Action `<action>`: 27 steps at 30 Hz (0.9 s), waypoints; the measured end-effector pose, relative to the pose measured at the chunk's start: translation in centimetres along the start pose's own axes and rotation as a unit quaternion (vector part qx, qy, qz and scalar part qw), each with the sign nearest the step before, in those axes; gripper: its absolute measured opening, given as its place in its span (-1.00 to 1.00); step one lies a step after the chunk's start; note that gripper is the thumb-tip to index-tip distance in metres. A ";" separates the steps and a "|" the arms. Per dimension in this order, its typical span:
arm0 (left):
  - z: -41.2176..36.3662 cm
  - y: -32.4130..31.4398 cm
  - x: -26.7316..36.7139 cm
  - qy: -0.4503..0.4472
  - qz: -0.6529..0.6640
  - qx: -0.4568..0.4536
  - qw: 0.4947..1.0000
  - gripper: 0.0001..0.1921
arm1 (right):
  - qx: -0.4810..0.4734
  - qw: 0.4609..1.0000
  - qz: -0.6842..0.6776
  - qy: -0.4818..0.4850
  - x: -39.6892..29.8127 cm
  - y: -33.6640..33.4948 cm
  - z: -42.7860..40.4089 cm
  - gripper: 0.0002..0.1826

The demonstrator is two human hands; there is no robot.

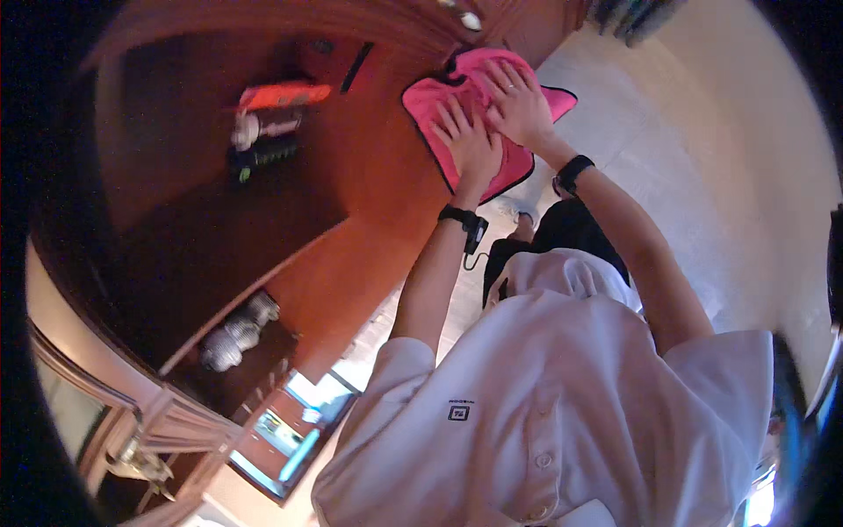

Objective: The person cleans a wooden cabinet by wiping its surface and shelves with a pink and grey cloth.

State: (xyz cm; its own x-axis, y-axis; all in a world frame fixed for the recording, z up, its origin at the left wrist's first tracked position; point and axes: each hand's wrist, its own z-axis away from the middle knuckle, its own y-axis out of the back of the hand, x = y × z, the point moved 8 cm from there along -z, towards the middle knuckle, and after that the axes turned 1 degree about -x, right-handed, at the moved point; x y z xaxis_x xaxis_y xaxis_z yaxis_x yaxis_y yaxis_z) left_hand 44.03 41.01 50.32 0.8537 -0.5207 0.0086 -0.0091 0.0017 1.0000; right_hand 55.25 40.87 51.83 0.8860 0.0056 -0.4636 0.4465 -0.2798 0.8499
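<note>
A pink cloth (428, 102) with black edging lies spread against the reddish-brown wooden furniture at the top centre, and its right corners overhang the pale floor. My left hand (469, 146) lies flat on the cloth's middle, fingers apart. Just to the right and a little higher, my right hand (517, 105) also presses on the cloth, its fingers spread and a ring on one of them. The cloth bunches between the two hands. Both wrists wear black bands; a cable hangs by the left one. What lies under the palms is hidden.
Left of the cloth, dark wooden shelving (263, 217) holds a blurred red-orange object (283, 96) and a white figure-like object (245, 130). A silvery ornament (240, 332) stands in a lower compartment. Pale tiled floor (645, 145) extends to the right.
</note>
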 end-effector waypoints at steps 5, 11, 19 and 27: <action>1.4 0.7 -0.7 -0.008 0.053 0.037 0.998 -0.34 | 0.018 0.999 0.014 0.047 -1.6 0.2 0.6 -0.35; 3.1 1.4 -1.6 -0.006 0.103 0.077 0.992 -0.43 | 0.020 0.996 0.078 0.047 -2.7 -1.0 2.0 -0.34; 10.8 1.4 -6.7 -0.001 0.123 0.100 0.987 -0.36 | -0.001 0.987 0.142 0.070 -10.9 -4.1 6.4 -0.28; 20.7 2.0 -16.7 0.021 0.151 0.138 0.979 -0.37 | -0.027 0.985 0.149 0.081 -21.8 -9.8 10.7 -0.25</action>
State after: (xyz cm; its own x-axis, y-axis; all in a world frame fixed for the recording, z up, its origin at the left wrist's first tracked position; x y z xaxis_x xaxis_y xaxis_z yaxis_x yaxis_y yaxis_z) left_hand 18.99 32.03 52.07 0.8107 -0.4967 0.3100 -0.3996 -0.0824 0.9130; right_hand 30.25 33.21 50.96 0.9851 0.0856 -0.1493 0.1658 -0.2402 0.9565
